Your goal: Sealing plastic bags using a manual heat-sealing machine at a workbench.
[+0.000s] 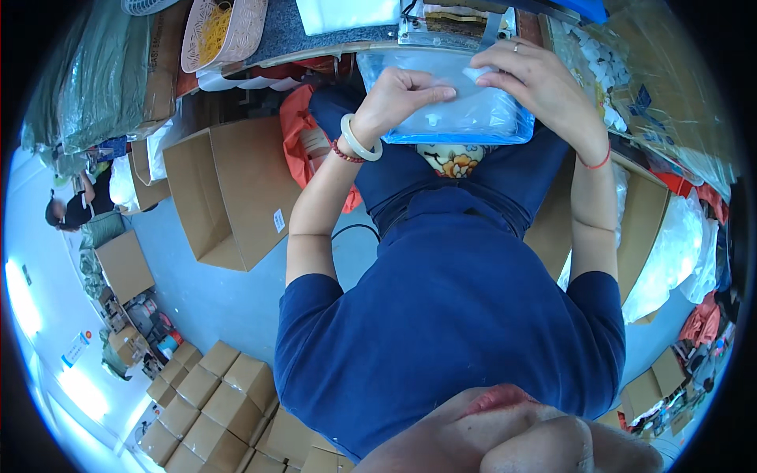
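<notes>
A clear plastic bag with a blue edge (473,126) lies across my lap, against the workbench. Over its right part, my right hand (536,79) pinches a small white piece (475,73) between thumb and fingers; its exact kind is too small to tell. My left hand (402,98) hovers at the bag's left side, fingers curled and thumb pointing right. Whatever that hand may grip is hidden. Another small white piece (431,120) rests on the bag near its front edge.
A metal fixture (449,38) stands on the bench edge, with white sheets (347,16) beside it. A pink basket (206,35) holds yellow rubber bands. An open carton (233,193) stands on the floor to my left; stacked boxes (213,402) are behind me. A person (75,209) is far left.
</notes>
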Motion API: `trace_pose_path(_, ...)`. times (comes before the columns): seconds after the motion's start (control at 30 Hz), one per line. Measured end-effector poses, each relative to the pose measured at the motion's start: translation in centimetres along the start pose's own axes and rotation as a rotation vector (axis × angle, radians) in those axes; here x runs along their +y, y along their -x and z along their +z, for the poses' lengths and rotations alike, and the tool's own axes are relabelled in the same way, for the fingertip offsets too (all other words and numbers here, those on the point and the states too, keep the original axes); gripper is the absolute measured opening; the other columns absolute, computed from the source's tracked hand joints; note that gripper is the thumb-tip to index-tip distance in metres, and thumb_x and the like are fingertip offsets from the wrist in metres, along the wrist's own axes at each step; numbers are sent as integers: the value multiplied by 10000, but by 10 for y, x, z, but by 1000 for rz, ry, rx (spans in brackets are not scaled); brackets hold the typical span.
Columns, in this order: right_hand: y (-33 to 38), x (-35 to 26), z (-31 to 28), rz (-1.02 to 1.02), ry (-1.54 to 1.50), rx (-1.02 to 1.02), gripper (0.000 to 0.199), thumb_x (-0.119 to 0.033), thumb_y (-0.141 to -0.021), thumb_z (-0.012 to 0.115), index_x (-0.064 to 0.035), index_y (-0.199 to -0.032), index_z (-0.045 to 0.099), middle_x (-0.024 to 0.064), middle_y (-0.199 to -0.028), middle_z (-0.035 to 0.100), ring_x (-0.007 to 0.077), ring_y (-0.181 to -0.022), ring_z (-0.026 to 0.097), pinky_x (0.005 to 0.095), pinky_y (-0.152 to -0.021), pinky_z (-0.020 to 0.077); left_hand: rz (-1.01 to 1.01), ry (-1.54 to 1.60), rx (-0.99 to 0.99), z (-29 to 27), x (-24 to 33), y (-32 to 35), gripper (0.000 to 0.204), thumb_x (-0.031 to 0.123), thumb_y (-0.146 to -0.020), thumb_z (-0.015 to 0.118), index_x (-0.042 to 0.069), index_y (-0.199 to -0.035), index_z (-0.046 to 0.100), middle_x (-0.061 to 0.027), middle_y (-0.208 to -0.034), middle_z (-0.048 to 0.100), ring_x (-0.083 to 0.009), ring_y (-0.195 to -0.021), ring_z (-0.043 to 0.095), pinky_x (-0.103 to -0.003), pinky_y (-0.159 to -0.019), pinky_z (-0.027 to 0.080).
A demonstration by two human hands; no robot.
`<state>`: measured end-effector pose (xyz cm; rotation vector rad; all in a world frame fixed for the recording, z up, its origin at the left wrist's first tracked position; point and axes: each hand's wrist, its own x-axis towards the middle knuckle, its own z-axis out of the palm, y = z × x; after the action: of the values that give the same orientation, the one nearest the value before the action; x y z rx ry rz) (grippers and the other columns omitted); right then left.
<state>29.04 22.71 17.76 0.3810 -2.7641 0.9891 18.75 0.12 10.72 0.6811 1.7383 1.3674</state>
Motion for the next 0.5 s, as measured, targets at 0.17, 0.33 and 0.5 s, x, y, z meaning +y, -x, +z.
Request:
trace_pose_path(0.17, -6, 17, 8, 398, -201, -31, 281, -250, -941, 608, -65, -1149, 644, 133, -1079, 684, 296, -991, 657, 339, -834, 503, -143, 364, -175, 7, -11, -15, 274, 185, -929, 662, -54, -1060, 695, -118, -943, 731, -189, -812, 714, -290, -783, 566)
trace_pose_path(0.33, 29, 31, -6, 330, 270, 354, 250, -204, -955, 557, -79, -1158, 634, 128, -1086, 679, 316, -995, 650, 360, -818, 513, -112, 837, -23, 4, -18, -63, 277, 122, -931, 644, -97, -1101, 642, -169, -1062, 688, -240, -974, 685, -318, -865, 555)
trace_pose_path(0.5, 68, 82, 5, 590, 545, 170, 210, -121, -945, 537, -76, -1118, 646, 146, -1111, 660, 363, -988, 626, 417, -826, 504, -12, 866, -52, 7, -25, -76, 295, 171, -938, 650, -70, -1106, 623, -147, -1089, 672, -280, -998, 674, -321, -848, 557)
